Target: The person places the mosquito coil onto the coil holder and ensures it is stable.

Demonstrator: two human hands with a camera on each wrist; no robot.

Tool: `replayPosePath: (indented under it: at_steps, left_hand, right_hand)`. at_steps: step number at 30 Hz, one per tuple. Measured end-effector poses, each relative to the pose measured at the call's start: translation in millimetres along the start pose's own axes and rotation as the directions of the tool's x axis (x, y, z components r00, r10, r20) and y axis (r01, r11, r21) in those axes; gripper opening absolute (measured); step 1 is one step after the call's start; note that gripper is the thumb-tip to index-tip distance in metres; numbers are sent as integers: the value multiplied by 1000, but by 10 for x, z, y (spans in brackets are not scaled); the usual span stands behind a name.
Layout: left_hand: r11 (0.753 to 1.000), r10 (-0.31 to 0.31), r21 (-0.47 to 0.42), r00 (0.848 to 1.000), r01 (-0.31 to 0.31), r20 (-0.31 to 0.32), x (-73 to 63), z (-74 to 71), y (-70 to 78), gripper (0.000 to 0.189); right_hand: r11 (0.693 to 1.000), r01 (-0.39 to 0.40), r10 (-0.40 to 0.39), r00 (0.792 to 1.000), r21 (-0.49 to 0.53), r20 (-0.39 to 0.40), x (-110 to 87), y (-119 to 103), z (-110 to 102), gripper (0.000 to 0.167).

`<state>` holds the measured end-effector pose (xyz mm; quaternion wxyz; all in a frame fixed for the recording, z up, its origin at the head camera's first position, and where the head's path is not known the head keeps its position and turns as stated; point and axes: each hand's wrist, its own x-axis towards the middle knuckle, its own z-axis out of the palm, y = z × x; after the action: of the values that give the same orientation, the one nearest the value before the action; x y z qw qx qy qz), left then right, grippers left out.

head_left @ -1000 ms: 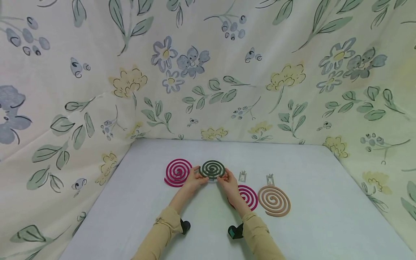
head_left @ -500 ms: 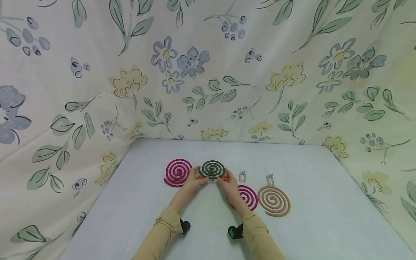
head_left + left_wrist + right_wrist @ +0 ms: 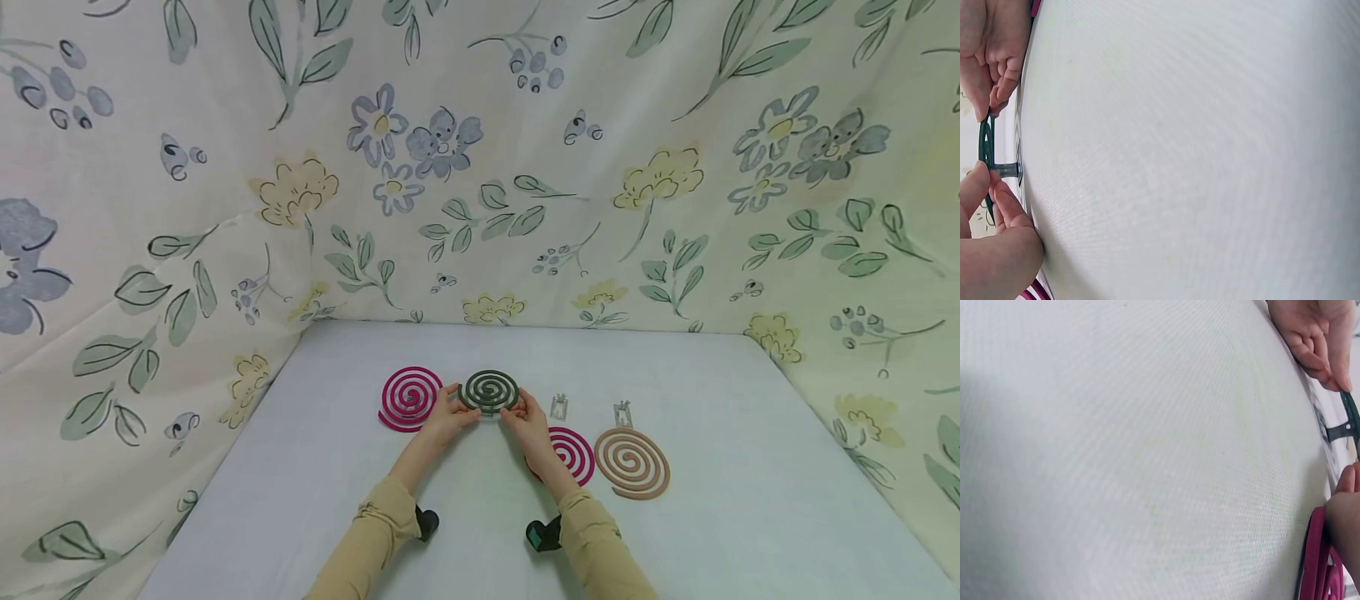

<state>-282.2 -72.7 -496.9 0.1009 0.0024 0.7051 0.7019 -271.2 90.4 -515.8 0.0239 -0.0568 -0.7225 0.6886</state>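
Observation:
A dark green mosquito coil (image 3: pixel 489 390) lies level between my two hands, a little above the white table. My left hand (image 3: pixel 450 415) pinches its left edge between thumb and fingers. On the opposite edge my right hand (image 3: pixel 528 418) pinches it the same way. Under the coil's middle, the left wrist view shows the upright of a small metal stand (image 3: pixel 1007 170), its base on the table. Whether the coil is fixed on that upright cannot be told. Close by my left hand is a pink coil (image 3: pixel 411 398), apparently raised on a stand.
Partly behind my right wrist lies another pink coil (image 3: pixel 577 457), with a tan coil (image 3: pixel 632 457) to its right. Two flat metal stands, one (image 3: pixel 559 407) nearer my right hand and another (image 3: pixel 623 414) above the tan coil, lie on the table. Flowered cloth (image 3: pixel 480 250) hangs behind.

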Motion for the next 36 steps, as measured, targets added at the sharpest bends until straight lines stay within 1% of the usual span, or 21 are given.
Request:
replayPosePath:
  at_steps: [4, 10, 17, 19, 22, 28, 36]
  left_hand:
    - [1000, -3, -5, 1000, 3, 2, 0, -6, -5, 72]
    - [1000, 11, -13, 1000, -11, 14, 0, -11, -19, 72]
    - [1000, 0, -16, 1000, 0, 1, 6, -6, -20, 72]
    - [1000, 0, -17, 1000, 0, 0, 5, -7, -20, 72]
    - [1000, 0, -19, 1000, 0, -1, 6, -9, -19, 72]
    - [1000, -6, -9, 1000, 6, 2, 20, -12, -27, 73]
    - [1000, -13, 8, 1000, 13, -4, 32, -13, -27, 73]
  right_hand:
    - [1000, -8, 8, 1000, -8, 0, -9, -12, 0, 62]
    - [1000, -13, 13, 1000, -11, 7, -27, -25, -10, 62]
    - [1000, -21, 21, 1000, -8, 6, -13, -20, -7, 63]
    - [1000, -26, 26, 1000, -2, 15, -42, -78, -13, 63]
    - [1000, -27, 27, 999, 5, 21, -45, -88, -17, 64]
    - [1000, -26, 26, 1000, -2, 7, 3, -4, -8, 63]
    - [1000, -21, 21, 1000, -11, -2, -5, -20, -9, 62]
